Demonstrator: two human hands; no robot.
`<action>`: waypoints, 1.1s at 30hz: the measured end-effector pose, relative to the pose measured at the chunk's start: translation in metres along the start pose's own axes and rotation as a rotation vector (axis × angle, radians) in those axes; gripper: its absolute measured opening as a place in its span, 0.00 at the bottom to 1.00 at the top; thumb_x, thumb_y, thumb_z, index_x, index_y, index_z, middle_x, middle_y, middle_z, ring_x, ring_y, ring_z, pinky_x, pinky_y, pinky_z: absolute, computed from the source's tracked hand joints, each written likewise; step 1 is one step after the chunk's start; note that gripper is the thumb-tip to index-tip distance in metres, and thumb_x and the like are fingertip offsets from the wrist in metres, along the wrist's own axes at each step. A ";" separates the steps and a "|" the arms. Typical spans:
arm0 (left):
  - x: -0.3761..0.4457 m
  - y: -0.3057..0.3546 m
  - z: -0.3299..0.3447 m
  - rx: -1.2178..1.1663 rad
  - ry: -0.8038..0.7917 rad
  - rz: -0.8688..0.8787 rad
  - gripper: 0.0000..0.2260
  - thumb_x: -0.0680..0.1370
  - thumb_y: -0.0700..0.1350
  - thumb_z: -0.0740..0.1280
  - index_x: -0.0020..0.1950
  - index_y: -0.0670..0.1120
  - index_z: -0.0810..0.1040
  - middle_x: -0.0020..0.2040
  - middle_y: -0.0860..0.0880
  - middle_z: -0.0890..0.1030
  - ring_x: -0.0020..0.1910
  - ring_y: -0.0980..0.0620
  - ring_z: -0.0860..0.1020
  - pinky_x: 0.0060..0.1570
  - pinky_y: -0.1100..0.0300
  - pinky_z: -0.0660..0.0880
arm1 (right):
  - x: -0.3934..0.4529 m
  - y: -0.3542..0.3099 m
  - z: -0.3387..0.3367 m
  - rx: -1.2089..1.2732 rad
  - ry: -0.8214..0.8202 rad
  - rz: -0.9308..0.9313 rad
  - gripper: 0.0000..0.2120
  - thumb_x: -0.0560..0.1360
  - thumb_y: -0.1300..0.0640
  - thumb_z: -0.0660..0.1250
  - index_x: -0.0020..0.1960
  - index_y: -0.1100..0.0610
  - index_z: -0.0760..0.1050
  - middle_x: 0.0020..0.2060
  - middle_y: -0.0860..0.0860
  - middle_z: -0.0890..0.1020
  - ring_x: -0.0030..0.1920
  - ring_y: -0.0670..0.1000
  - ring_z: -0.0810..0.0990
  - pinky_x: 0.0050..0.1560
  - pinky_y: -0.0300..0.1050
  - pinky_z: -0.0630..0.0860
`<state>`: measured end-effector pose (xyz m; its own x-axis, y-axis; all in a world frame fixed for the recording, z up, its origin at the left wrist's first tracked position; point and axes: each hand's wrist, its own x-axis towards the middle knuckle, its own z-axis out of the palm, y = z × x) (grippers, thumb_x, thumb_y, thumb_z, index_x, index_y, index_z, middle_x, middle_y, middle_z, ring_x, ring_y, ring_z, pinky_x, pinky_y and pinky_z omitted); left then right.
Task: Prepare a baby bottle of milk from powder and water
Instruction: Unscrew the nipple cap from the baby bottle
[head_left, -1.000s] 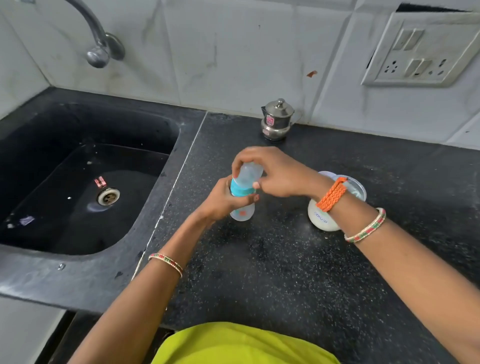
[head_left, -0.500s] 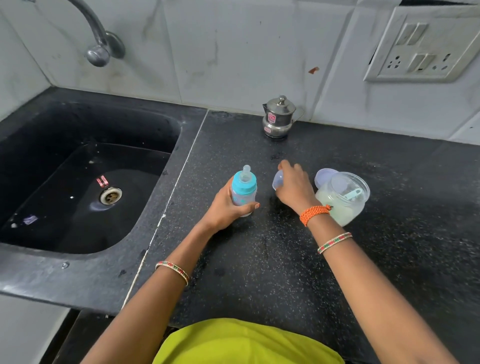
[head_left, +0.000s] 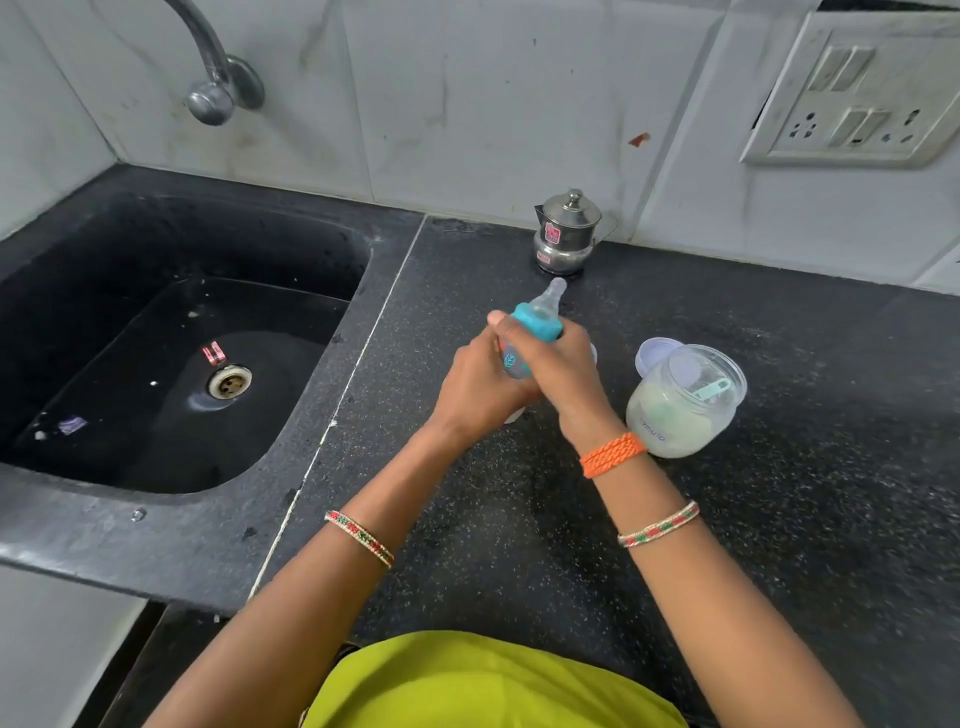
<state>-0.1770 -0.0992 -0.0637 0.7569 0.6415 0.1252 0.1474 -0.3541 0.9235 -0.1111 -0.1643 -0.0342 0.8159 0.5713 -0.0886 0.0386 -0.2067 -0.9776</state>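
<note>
Black surface (head_left: 519, 519) by sink (head_left: 156, 338): bottle (head_left: 535, 322), standing half a second ago, is now lifted and tilted, left hand (head_left: 483, 379) and right hand (head_left: 566, 369) both wrapped around it. Cap off; likely unscrewing teal collar next. Powder jar (head_left: 680, 410) just right.

A speckled black bench (head_left: 779, 467) meets grey-white wall tiles (head_left: 467, 104); sink (head_left: 78, 519) at nine o'clock, switch panel (head_left: 857, 104) at two.
</note>
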 end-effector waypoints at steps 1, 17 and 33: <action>-0.001 0.005 -0.002 0.035 0.007 -0.022 0.18 0.65 0.50 0.72 0.52 0.49 0.75 0.42 0.53 0.82 0.40 0.57 0.81 0.37 0.59 0.78 | 0.004 -0.004 -0.004 0.014 -0.019 0.033 0.10 0.67 0.46 0.75 0.38 0.48 0.76 0.34 0.42 0.81 0.35 0.38 0.81 0.32 0.29 0.75; -0.021 0.032 -0.011 -0.685 -0.910 0.041 0.25 0.64 0.53 0.78 0.54 0.46 0.73 0.44 0.52 0.81 0.44 0.50 0.79 0.49 0.54 0.76 | 0.011 -0.022 -0.054 0.293 -1.241 -0.160 0.45 0.67 0.44 0.74 0.72 0.66 0.57 0.69 0.56 0.70 0.68 0.54 0.71 0.63 0.48 0.72; -0.004 0.032 -0.024 -0.569 -0.696 -0.021 0.14 0.69 0.43 0.69 0.54 0.44 0.73 0.44 0.52 0.81 0.45 0.55 0.79 0.47 0.61 0.76 | 0.009 -0.032 -0.056 0.146 -0.726 -0.217 0.23 0.64 0.43 0.74 0.56 0.51 0.79 0.48 0.42 0.82 0.50 0.45 0.80 0.50 0.43 0.79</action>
<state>-0.1906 -0.0967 -0.0257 0.9994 0.0215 0.0287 -0.0318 0.1625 0.9862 -0.0724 -0.1971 0.0068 0.2140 0.9753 0.0547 0.0374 0.0477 -0.9982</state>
